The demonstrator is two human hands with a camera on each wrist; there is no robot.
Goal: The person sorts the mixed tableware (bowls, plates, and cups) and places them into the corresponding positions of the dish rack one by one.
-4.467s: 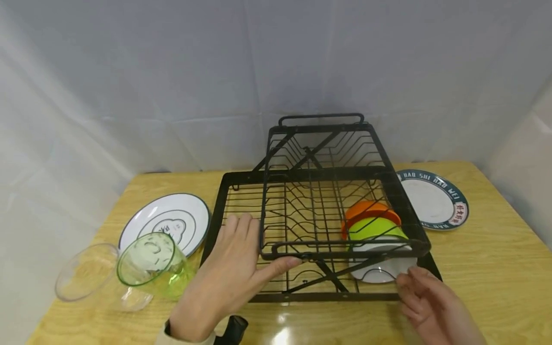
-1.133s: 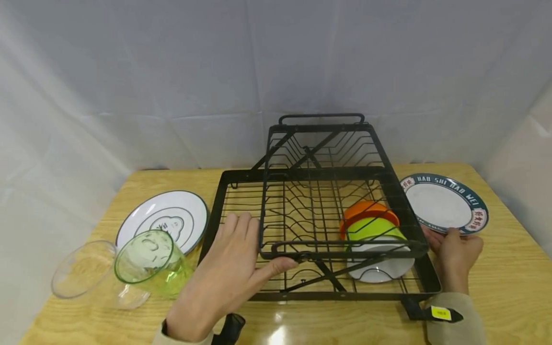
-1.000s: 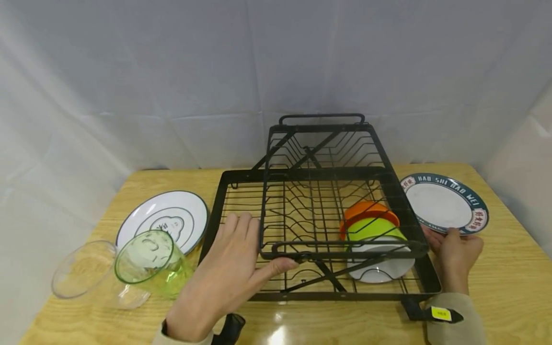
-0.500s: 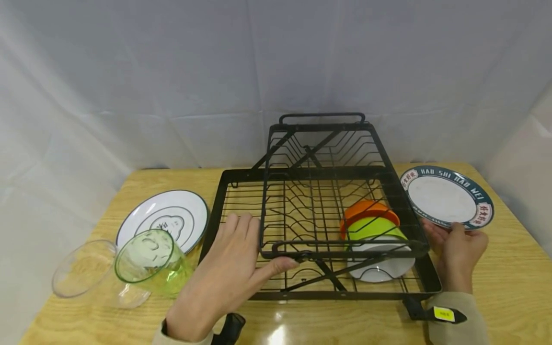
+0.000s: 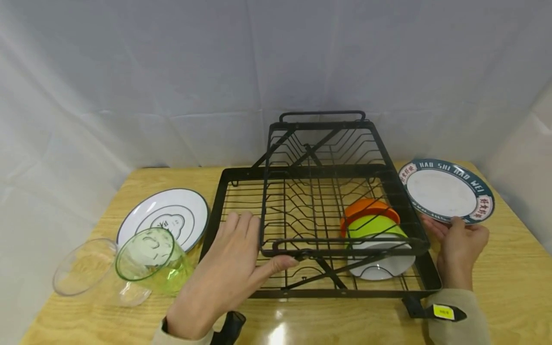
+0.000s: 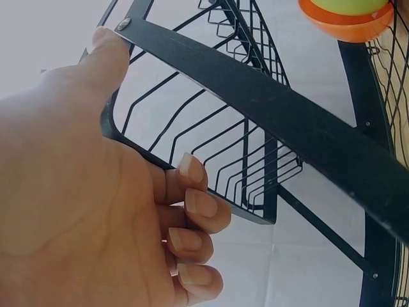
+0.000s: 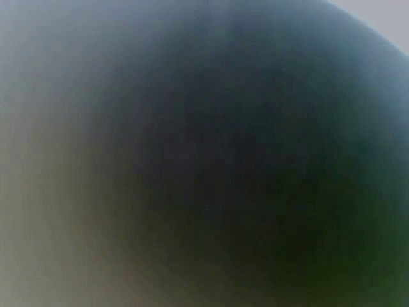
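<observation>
In the head view my left hand grips the front left corner of the upper tier of a black two-tier dish rack. The left wrist view shows its fingers curled at the tier's side bar and the thumb at the front. To the right of the rack, my right hand pinches the near rim of a white plate with a green lettered border, thumb on top and fingers underneath. The right wrist view is dark and blurred. An orange bowl, a lime green bowl and a white bowl stand tilted in the lower tier.
On the left of the wooden table lies a white plate with a dark rim. Before it, a green glass and a clear glass lie on their sides. A white cloth hangs behind.
My right hand has left the white bowl at the rack's front and taken hold of the green-bordered plate, which has shifted right and then away from me. The left hand stays put.
</observation>
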